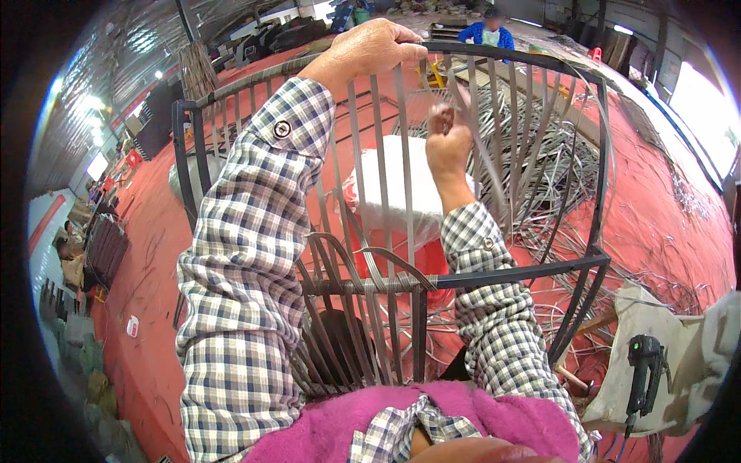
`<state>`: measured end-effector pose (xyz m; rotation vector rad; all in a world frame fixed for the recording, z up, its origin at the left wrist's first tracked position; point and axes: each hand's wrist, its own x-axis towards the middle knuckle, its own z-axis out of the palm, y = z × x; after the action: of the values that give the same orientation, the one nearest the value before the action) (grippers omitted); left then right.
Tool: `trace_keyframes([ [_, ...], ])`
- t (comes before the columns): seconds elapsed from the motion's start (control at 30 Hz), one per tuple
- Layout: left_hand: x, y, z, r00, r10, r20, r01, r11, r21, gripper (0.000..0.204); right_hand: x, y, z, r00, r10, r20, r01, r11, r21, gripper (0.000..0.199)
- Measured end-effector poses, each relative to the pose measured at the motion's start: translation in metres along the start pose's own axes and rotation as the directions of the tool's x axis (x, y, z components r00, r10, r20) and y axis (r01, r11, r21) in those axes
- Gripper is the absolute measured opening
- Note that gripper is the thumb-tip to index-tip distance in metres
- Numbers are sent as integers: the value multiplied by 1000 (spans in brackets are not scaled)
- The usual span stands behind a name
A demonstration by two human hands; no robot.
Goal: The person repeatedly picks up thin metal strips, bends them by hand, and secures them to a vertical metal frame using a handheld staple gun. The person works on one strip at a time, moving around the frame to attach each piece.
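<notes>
A dark metal frame [509,275] stands before me, with flat grey woven strips [407,154] running between its far top rail and its near rail. My left hand [374,50] is closed over the middle of the far rail, fingers pointing right. Lower and to the right, my right hand [450,147] is raised inside the frame, its fingers curled around a grey strip [482,147] that is blurred by motion. Where the fingers meet this strip is hard to make out. Around the near rail, several strips are wrapped, and some loose ends [397,258] curl up.
Behind the frame, a heap of loose grey strips [532,147] covers the red floor [147,309]. A white-wrapped bundle [394,181] stands beyond the strips. At right, a black power tool [644,374] lies on pale cloth [617,393]. Another person [486,32] sits far back.
</notes>
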<state>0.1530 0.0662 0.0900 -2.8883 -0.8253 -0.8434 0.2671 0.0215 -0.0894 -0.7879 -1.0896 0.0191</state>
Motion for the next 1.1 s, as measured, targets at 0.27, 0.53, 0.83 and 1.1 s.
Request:
trace_keyframes([
  [0.27,-21,-2,12,999,-13,-50,13,1000,-3,32,-29,-19,-17,948,178,265,-166,984,-66,21],
  [0.53,-64,-84,89,977,-176,-120,160,978,-131,47,-260,-144,-105,646,732,218,-644,675,-359,20],
  [0.83,-144,-21,134,999,-32,10,33,876,-481,22,-257,-132,-100,472,870,145,-739,480,-473,20],
  [1.1,-216,76,186,519,615,593,-505,781,-368,15,-298,-180,-150,152,986,68,-927,166,-337,22],
])
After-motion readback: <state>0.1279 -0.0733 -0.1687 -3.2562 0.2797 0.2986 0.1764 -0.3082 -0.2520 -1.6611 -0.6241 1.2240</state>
